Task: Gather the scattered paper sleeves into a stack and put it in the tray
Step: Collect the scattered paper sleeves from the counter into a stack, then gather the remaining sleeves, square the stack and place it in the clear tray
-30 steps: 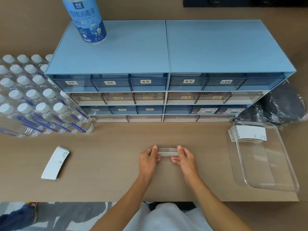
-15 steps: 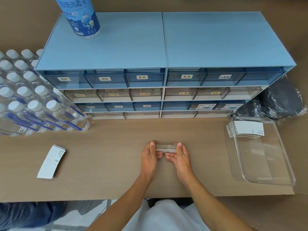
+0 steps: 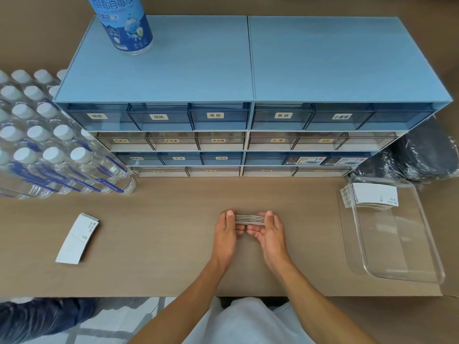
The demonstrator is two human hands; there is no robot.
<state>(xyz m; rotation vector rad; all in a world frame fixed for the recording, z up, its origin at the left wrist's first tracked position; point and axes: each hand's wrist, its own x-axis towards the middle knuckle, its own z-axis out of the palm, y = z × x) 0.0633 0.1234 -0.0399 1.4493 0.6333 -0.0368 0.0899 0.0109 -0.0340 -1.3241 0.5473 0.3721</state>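
A stack of white paper sleeves [image 3: 249,218] stands on edge on the brown table, squeezed between both hands. My left hand [image 3: 227,230] grips its left end and my right hand [image 3: 269,230] its right end. Another small pile of white sleeves [image 3: 77,238] lies flat on the table at the left, apart from my hands. The clear plastic tray [image 3: 407,274] sits at the right edge of the table. More sleeves [image 3: 372,197] lie fanned in the tray's far corner.
A blue drawer cabinet [image 3: 248,135] runs along the back of the table, with a blue-labelled bottle [image 3: 124,23] on top. Packed water bottles [image 3: 49,155] fill the left rear. A black wrapped bundle [image 3: 427,155] lies behind the tray.
Both hands stay on the stack at the table's middle, squaring it. The camera has tilted slightly; nothing else moved.
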